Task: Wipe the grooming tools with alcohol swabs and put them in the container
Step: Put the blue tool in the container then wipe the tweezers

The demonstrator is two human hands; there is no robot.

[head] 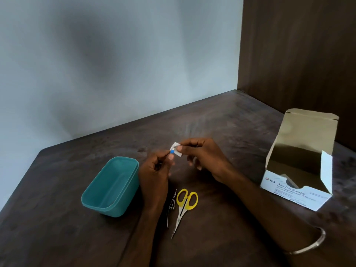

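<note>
Grey wall behind, dark bench (221, 132) under me; the teal container (109, 186) sits empty left, and could get knocked by my wrist; scissors (184, 206) and tweezers (170, 209) lie unwiped below; my right hand (202, 157) pinches the swab (177, 150) around a small blue-tipped tool (171, 151) gripped by my left hand (156, 170); it may slip.

Small blue-tipped tool (171, 151): mostly hidden inside left hand (154, 170) and behind white swab (177, 150), type unreadable. Thin metal tools (172, 206) beside yellow scissors (184, 207) too small to identify, partly under left forearm. Swab box (296, 187) small print blurred. Right forearm cut off by frame edge.
</note>
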